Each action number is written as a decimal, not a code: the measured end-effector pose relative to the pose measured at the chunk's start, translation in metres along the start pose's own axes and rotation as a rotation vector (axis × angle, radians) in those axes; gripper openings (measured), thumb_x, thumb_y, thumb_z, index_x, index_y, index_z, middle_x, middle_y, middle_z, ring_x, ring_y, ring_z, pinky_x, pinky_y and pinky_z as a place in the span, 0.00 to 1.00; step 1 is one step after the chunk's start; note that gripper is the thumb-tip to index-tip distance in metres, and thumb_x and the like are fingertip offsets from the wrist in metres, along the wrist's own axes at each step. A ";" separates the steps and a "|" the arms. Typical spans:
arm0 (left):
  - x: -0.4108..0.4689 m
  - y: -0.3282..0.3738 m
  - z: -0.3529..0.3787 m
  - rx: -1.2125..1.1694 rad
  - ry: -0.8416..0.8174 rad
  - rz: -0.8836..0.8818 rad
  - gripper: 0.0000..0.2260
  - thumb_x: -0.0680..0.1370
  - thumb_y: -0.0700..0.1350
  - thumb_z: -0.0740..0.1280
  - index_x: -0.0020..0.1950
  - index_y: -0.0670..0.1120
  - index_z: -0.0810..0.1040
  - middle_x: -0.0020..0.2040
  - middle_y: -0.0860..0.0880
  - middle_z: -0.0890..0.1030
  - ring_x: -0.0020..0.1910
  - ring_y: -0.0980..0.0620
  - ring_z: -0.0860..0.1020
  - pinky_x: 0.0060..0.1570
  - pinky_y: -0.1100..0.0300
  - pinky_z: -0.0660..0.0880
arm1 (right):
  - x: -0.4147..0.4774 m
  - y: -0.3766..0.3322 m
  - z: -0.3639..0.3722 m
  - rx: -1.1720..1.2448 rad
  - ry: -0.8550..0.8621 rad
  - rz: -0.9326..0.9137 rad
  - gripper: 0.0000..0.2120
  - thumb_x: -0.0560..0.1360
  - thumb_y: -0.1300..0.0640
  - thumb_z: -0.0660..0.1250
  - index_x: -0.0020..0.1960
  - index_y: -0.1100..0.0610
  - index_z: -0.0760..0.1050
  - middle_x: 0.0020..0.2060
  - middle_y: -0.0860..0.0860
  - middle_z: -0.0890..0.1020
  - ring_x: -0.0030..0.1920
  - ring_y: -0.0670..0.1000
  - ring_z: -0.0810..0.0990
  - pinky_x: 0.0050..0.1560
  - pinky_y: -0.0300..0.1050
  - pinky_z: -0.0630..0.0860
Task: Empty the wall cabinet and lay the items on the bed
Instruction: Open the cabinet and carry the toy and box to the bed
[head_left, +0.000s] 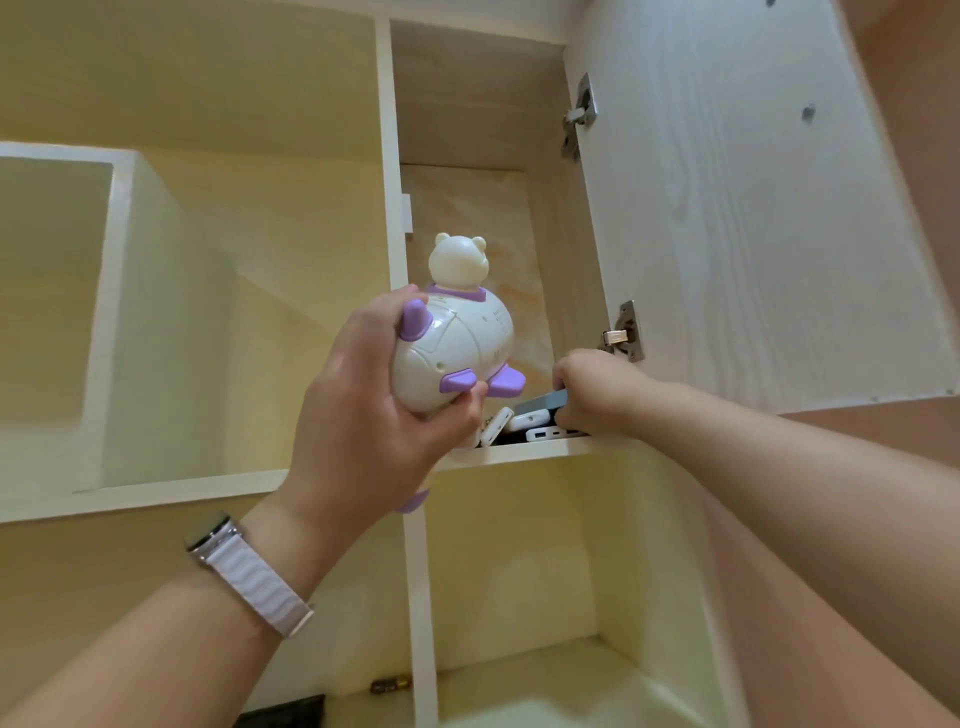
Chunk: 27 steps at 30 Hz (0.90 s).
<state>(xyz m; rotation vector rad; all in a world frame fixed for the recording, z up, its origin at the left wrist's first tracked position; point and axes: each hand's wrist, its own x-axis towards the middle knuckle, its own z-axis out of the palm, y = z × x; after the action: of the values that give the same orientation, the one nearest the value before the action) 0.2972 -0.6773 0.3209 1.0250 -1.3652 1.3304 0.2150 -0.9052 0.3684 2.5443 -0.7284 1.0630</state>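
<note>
My left hand (363, 395) grips a white bear-shaped toy with purple fins (457, 332), held up in front of the open wall cabinet (524, 451). My right hand (587, 389) reaches onto the cabinet's shelf and holds a grey-blue flat device (540, 402) by its edge. Under and beside that device lie white power banks (530, 420) and a white charger (496, 426) at the shelf's front edge. The back of the shelf is hidden behind the toy and my hands.
The cabinet door (727, 208) stands swung open to the right on two metal hinges (623, 332). Open cubbies (208, 312) flank the cabinet on the left and below. A dark object (283, 714) and a small metal piece (389, 685) lie on the lower shelf.
</note>
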 end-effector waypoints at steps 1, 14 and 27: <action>0.000 0.001 -0.001 0.005 -0.003 0.002 0.29 0.67 0.48 0.77 0.65 0.44 0.72 0.56 0.65 0.71 0.53 0.73 0.70 0.50 0.79 0.65 | 0.001 0.000 0.002 0.009 0.020 0.009 0.11 0.68 0.59 0.66 0.48 0.62 0.80 0.46 0.58 0.82 0.46 0.59 0.81 0.43 0.50 0.79; -0.001 0.009 -0.004 0.028 0.019 0.004 0.29 0.67 0.46 0.78 0.64 0.46 0.71 0.54 0.66 0.71 0.53 0.73 0.69 0.49 0.80 0.65 | 0.008 -0.012 0.003 -0.107 -0.085 0.072 0.10 0.75 0.64 0.59 0.57 0.62 0.68 0.52 0.60 0.76 0.46 0.60 0.74 0.41 0.48 0.69; -0.003 0.010 -0.007 0.028 0.027 -0.023 0.27 0.68 0.45 0.78 0.63 0.47 0.71 0.56 0.65 0.72 0.53 0.72 0.70 0.50 0.78 0.66 | 0.022 -0.020 0.006 -0.029 -0.092 0.140 0.09 0.71 0.55 0.64 0.36 0.56 0.67 0.38 0.55 0.75 0.39 0.59 0.75 0.36 0.44 0.71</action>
<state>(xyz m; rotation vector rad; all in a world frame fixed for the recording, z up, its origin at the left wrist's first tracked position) 0.2884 -0.6697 0.3152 1.0348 -1.3151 1.3451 0.2427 -0.8986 0.3785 2.5633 -0.9515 0.9740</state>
